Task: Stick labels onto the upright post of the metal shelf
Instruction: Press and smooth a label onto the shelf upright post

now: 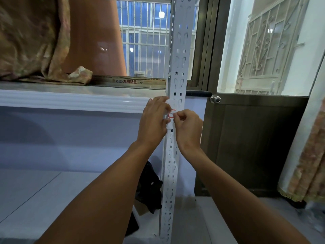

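both hands meet on the white slotted upright post point(177, 67) at about the level of the shelf edge point(70, 100). the left hand point(154, 118) lies against the post's left face with its fingers laid close together and fairly straight, steadying a strip of white backing paper point(169, 126) against the metal. the right hand point(188, 126) is curled, thumb and forefinger pinching the edge of a small white label with a red border point(171, 113), which sits on the front of the post between the two hands; whether the label is already stuck down or only held against the strip is hard to tell, since the fingers cover much of it. the post runs from the floor up past the window point(146, 41). patterned fabric point(31, 37) is heaped on the shelf top at the left, with a printed cardboard strip point(130, 81) behind it. to the right stands a dark door with a round knob point(215, 99), and a black bag point(149, 187) lies low beside the post
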Demonstrator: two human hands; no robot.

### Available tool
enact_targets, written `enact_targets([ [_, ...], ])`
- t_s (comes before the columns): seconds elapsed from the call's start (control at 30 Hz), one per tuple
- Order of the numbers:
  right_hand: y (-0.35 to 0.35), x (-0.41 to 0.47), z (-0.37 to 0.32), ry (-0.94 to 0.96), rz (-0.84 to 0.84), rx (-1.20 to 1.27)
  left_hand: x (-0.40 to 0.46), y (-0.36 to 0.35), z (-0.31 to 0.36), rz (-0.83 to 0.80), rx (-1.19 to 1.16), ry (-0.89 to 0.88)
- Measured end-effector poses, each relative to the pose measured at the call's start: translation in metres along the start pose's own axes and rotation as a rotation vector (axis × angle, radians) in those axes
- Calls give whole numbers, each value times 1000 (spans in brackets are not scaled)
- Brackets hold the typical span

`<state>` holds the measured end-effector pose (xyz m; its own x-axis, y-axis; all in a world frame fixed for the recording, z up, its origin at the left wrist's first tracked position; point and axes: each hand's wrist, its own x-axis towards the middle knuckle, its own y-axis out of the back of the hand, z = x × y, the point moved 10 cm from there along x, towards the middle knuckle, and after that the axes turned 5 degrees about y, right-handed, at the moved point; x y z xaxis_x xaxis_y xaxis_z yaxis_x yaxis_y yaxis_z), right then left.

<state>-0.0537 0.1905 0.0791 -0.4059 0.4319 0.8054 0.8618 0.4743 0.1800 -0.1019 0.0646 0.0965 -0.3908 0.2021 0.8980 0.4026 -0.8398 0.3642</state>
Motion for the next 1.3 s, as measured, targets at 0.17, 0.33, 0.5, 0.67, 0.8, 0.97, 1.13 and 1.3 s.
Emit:
enact_targets([
  [0.17,-2,3,1,4,-6,-14,-1,0,1,-6,-5,-7],
  [0.33,-6,6,2,-4,-43,-22,-1,1,1,-13,-15,-4],
  [0.5,-14,6,-2,21,-114,-119,-1,1,2,-18,-21,1],
  [0.67,-23,4,-3,24,-169,-223,-2,1,4,-26,-29,-1],
  [0.8,-29,1,-5,75,-186,-284,-2,1,3,-17,-29,-14],
  [0.97,-30,-1,-5,129,-187,-229,-2,0,1,-19,-22,-19],
  [1.13,-10,-9,-8,193,-53,-73,-1,-1,-2,-11,-20,-14],
  [1.3,-7,-4,-12,296,-35,-94,-2,-1,-3,-3,-23,-11],
])
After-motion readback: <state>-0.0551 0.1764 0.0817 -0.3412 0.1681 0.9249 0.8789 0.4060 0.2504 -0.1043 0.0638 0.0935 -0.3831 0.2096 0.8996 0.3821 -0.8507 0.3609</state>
